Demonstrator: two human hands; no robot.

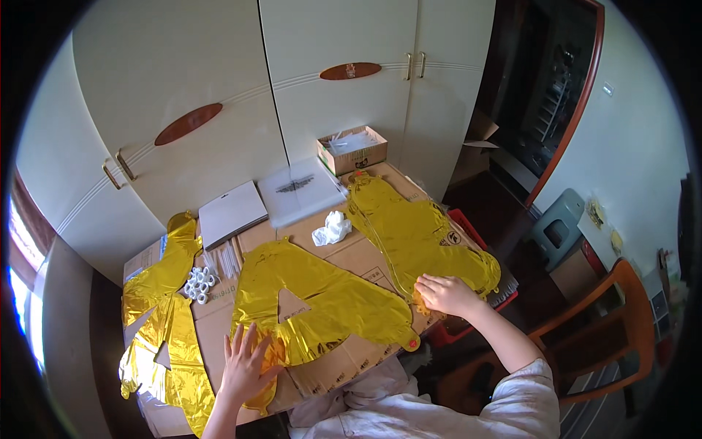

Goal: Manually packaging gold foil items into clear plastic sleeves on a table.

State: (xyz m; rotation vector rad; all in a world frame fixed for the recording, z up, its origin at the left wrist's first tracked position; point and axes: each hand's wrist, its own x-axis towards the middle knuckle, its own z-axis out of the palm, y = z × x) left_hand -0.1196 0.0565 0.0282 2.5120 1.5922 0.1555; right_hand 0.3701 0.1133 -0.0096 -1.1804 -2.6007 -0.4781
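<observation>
Three flat gold foil balloons lie on the cardboard-covered table. My left hand (pixel 247 362) rests with fingers spread on the lower left corner of the middle balloon (pixel 336 300), which has a triangular opening. At the near end of the right balloon (pixel 409 227), my right hand (pixel 446 294) has its fingers together and bent down over the foil edge; the thumb is hidden. A small red spot marks the middle balloon's right tip. The left balloon (pixel 183 344) lies crumpled and shiny, partly over the table's left side, with neither hand on it.
Several white rings (pixel 199 284) and clear thin tubes (pixel 228 260) sit between the balloons. Behind them are a white stack (pixel 232 214), a clear plastic packet (pixel 300 192), a crumpled white wad (pixel 333 228) and a cardboard box (pixel 358 150). A wooden chair (pixel 629 329) stands right.
</observation>
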